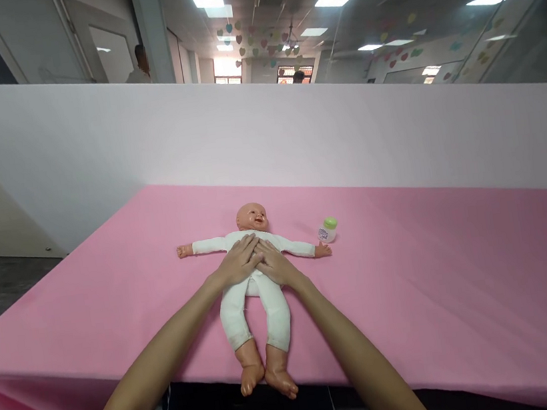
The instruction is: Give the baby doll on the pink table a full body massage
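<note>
Two hands (239, 261): lying flat, fingers extended, gripping nothing, meeting on the doll (252, 286).
Doll: lying back-down on the tabletop (413, 267).
Torso contact: appearing underway; remainder not showing.
Capped jar (328, 231): sitting beside the doll's arm.

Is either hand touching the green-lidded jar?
No, the left hand and right hand lie on the doll, while the jar sits apart on the pink cloth.

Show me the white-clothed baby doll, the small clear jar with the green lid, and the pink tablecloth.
White-clothed baby doll (253, 288), head view, on its white hips.
Small clear green-lidded jar (328, 232), head view, on its clear side.
Pink tablecloth (427, 265), head view, on a bare stretch right of the jar.
</note>
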### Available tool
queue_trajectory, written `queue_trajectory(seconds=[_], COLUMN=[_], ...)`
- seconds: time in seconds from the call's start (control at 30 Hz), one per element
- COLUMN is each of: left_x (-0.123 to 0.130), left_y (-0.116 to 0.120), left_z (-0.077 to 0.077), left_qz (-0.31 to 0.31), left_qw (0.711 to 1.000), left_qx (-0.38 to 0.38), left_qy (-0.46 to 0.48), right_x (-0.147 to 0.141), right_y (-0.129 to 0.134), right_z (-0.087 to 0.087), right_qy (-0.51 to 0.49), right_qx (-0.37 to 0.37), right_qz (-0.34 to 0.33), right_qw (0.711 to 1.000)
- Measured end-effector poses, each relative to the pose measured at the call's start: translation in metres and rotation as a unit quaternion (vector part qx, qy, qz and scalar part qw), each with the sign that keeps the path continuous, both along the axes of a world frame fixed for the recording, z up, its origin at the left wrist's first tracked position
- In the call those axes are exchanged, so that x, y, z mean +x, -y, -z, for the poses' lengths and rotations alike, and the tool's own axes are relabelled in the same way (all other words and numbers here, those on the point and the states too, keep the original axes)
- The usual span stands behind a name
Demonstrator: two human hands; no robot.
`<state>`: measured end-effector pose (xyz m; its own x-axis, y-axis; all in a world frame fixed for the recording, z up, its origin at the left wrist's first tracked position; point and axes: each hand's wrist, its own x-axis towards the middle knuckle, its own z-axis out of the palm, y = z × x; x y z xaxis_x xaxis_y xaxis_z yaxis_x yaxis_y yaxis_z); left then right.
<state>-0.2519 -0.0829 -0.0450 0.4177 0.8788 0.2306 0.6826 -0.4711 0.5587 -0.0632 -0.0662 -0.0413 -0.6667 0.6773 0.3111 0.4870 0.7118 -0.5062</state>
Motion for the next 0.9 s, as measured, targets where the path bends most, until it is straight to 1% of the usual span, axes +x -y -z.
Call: queue_trajectory(seconds=[0.1, 0.2, 0.33, 0.47, 0.57, 0.63, 0.73, 0.8, 0.83, 0.9], left_x=[-0.013, -0.027, -0.040, -0.045, -0.044, -0.041, -0.033, -0.023, -0.018, -0.007], left_y=[-0.007, -0.007, 0.003, 0.022, 0.040, 0.050, 0.060, 0.061, 0.060, 0.053], left_z=[0.008, 0.017, 0.023, 0.017, 0.006, 0.000, -0.006, -0.006, -0.005, -0.001], left_qz=[-0.023, -0.046, -0.049, -0.042, -0.018, 0.010, 0.068, 0.094, 0.095, 0.069], left_qw=[0.999, 0.996, 0.992, 0.989, 0.991, 0.993, 0.995, 0.995, 0.995, 0.997], left_qx=[-0.036, -0.071, -0.094, -0.128, -0.131, -0.115, -0.068, -0.027, -0.009, 0.011], left_qy=[0.011, 0.036, 0.063, 0.061, 0.037, 0.018, -0.013, -0.026, -0.026, -0.020], right_x=[0.006, 0.017, 0.029, 0.034, 0.036, 0.035, 0.032, 0.029, 0.027, 0.023], right_y=[-0.005, -0.005, 0.004, 0.020, 0.031, 0.036, 0.039, 0.036, 0.033, 0.024], right_z=[0.013, 0.028, 0.039, 0.038, 0.032, 0.027, 0.018, 0.013, 0.011, 0.010], right_qy=[-0.012, -0.042, -0.068, -0.076, -0.074, -0.070, -0.048, -0.024, -0.012, 0.006], right_qx=[-0.026, -0.069, -0.123, -0.158, -0.161, -0.150, -0.123, -0.110, -0.106, -0.101], right_qz=[0.066, 0.122, 0.149, 0.161, 0.148, 0.114, 0.043, 0.012, 0.005, 0.004], right_qw=[0.997, 0.989, 0.979, 0.971, 0.973, 0.980, 0.990, 0.994, 0.994, 0.995])
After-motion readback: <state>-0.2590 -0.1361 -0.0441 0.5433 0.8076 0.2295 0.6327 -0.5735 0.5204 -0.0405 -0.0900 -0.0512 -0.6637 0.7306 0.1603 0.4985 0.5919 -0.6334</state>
